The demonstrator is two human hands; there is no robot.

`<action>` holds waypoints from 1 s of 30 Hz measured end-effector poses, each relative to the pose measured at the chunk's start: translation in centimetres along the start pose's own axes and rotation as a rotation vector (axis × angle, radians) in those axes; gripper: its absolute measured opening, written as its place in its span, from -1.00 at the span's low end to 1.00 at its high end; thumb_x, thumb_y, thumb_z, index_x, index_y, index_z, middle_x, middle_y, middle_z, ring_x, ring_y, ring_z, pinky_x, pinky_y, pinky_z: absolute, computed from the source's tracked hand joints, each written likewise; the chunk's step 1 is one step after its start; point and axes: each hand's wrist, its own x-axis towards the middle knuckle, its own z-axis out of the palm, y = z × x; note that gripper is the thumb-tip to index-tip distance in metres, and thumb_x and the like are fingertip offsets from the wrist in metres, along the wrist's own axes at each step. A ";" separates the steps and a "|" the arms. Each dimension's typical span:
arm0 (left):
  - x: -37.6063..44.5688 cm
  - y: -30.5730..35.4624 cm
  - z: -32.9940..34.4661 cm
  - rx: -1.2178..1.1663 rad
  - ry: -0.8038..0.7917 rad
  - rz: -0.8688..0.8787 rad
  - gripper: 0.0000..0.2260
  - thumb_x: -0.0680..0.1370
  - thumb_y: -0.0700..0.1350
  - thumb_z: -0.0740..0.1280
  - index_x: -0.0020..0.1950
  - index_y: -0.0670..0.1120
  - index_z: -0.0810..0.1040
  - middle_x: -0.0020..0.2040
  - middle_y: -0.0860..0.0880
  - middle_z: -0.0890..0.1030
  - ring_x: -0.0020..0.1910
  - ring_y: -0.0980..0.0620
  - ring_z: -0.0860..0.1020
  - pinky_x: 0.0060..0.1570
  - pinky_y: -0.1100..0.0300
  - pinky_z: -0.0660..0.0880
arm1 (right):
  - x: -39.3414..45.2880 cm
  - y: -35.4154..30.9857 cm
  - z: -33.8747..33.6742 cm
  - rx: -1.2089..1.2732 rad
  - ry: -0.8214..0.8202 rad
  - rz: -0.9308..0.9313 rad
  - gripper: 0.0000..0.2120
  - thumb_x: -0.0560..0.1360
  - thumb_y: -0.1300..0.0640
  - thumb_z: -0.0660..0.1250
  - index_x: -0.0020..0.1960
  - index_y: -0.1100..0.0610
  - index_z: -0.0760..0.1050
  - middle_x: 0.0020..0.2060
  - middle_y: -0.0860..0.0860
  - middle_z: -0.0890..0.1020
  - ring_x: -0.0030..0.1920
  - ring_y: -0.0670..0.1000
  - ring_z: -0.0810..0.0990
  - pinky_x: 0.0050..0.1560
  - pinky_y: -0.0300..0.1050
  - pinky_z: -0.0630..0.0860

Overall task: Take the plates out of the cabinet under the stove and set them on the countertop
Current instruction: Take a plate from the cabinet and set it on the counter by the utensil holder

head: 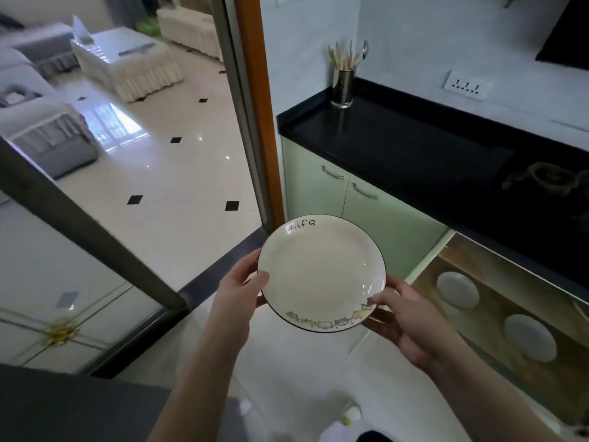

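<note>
A round white plate (320,272) with a thin black rim, the word "Life" and small cartoon figures hangs in mid-air in front of the green cabinets. My left hand (237,290) grips its left edge, thumb on top. My right hand (404,317) grips its lower right edge, thumb over the rim. The black countertop (398,138) lies beyond and to the right, above the plate. In the open cabinet (497,301) at the right, two more white plates (457,289) (529,337) stand on a wooden shelf.
A steel holder with chopsticks (342,87) stands at the countertop's far left corner. The stove burner (548,178) sits at the right on the counter. An orange door frame (258,106) and sliding door rail border the left; tiled floor lies below.
</note>
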 end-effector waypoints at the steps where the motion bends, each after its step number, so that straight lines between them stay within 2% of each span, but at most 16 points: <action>1: 0.8 0.3 0.5 -0.008 -0.007 -0.002 -0.61 0.56 -0.27 0.28 0.06 0.23 0.67 0.04 0.12 0.70 -0.06 0.12 0.66 -0.24 0.24 0.60 | 0.7 -0.5 -0.3 -0.007 0.000 -0.007 -0.63 0.45 0.41 0.26 0.21 0.12 0.46 -0.28 0.08 0.72 -0.27 0.09 0.69 -0.23 -0.05 0.65; 4: 3.3 1.0 2.5 -0.017 0.001 -0.011 -0.67 0.56 -0.27 0.30 0.10 0.15 0.67 0.04 0.09 0.71 -0.07 0.13 0.67 -0.25 0.26 0.60 | 3.1 -2.5 -1.3 -0.026 -0.010 -0.019 -0.63 0.45 0.42 0.24 0.20 0.14 0.47 -0.22 0.13 0.71 -0.25 0.11 0.68 -0.23 -0.04 0.64; 8: 6.4 2.4 5.2 -0.091 0.062 -0.046 -0.77 0.55 -0.26 0.35 0.13 0.00 0.65 0.00 0.00 0.72 -0.08 0.01 0.70 -0.24 0.21 0.60 | 6.2 -5.4 -2.5 -0.024 -0.066 -0.024 -0.61 0.46 0.44 0.20 0.18 0.11 0.49 -0.19 0.14 0.69 -0.24 0.10 0.67 -0.23 -0.05 0.64; 13: 9.7 4.1 6.9 -0.096 0.095 -0.015 -0.75 0.54 -0.32 0.33 0.12 -0.06 0.65 -0.01 -0.06 0.73 -0.14 -0.03 0.68 -0.26 0.18 0.60 | 9.8 -8.6 -3.1 -0.092 -0.083 -0.045 -0.62 0.46 0.44 0.20 0.16 0.11 0.50 -0.18 0.12 0.69 -0.24 0.09 0.66 -0.23 -0.03 0.64; 16: 11.5 4.4 7.3 -0.098 0.071 0.001 -0.73 0.55 -0.34 0.33 0.19 -0.09 0.63 0.03 -0.09 0.72 -0.05 -0.11 0.69 -0.19 0.10 0.65 | 12.2 -10.3 -3.2 -0.134 -0.089 -0.059 -0.71 0.52 0.36 0.19 0.15 0.11 0.53 -0.18 0.10 0.71 -0.22 0.09 0.68 -0.19 -0.02 0.63; 19: 13.7 4.3 7.3 -0.098 0.070 -0.013 -0.73 0.55 -0.35 0.32 0.17 -0.09 0.64 0.03 -0.12 0.72 -0.09 -0.11 0.69 -0.21 0.10 0.64 | 14.8 -11.9 -2.8 -0.180 -0.051 -0.090 -0.78 0.58 0.25 0.19 0.13 0.04 0.53 -0.18 0.00 0.73 -0.22 0.00 0.69 -0.25 -0.10 0.61; 22: 16.5 4.3 6.7 -0.100 0.045 -0.044 -0.73 0.55 -0.34 0.33 0.16 -0.07 0.65 0.03 -0.12 0.72 -0.13 -0.08 0.69 -0.24 0.14 0.62 | 17.2 -13.3 -2.1 -0.189 -0.036 -0.108 -0.76 0.60 0.20 0.18 0.14 -0.07 0.53 -0.19 -0.03 0.73 -0.24 -0.01 0.69 -0.31 -0.12 0.60; 25: 19.9 4.3 5.8 -0.107 0.000 -0.061 -0.71 0.53 -0.33 0.33 0.15 -0.04 0.66 0.06 -0.14 0.71 -0.12 -0.12 0.68 -0.18 0.06 0.62 | 19.7 -14.3 -1.2 -0.201 -0.033 -0.126 -0.74 0.60 0.20 0.18 0.14 -0.08 0.54 -0.18 -0.01 0.73 -0.25 -0.01 0.69 -0.32 -0.11 0.60; 28: 23.9 4.8 4.6 -0.113 -0.069 -0.080 -0.69 0.45 -0.25 0.41 0.16 -0.03 0.66 0.11 -0.18 0.68 -0.04 -0.20 0.66 -0.04 -0.08 0.60 | 22.6 -14.6 0.4 -0.218 -0.018 -0.123 -0.75 0.60 0.20 0.18 0.12 -0.07 0.54 -0.19 -0.02 0.73 -0.27 -0.02 0.69 -0.35 -0.11 0.60; 30: 26.8 5.6 3.9 -0.101 -0.125 -0.096 -0.60 0.34 -0.16 0.49 0.18 -0.03 0.65 0.13 -0.18 0.67 -0.02 -0.21 0.65 0.00 -0.12 0.59 | 24.7 -14.8 1.8 -0.215 0.001 -0.123 -0.75 0.60 0.21 0.18 0.10 -0.08 0.55 -0.21 -0.03 0.73 -0.29 -0.03 0.68 -0.37 -0.12 0.59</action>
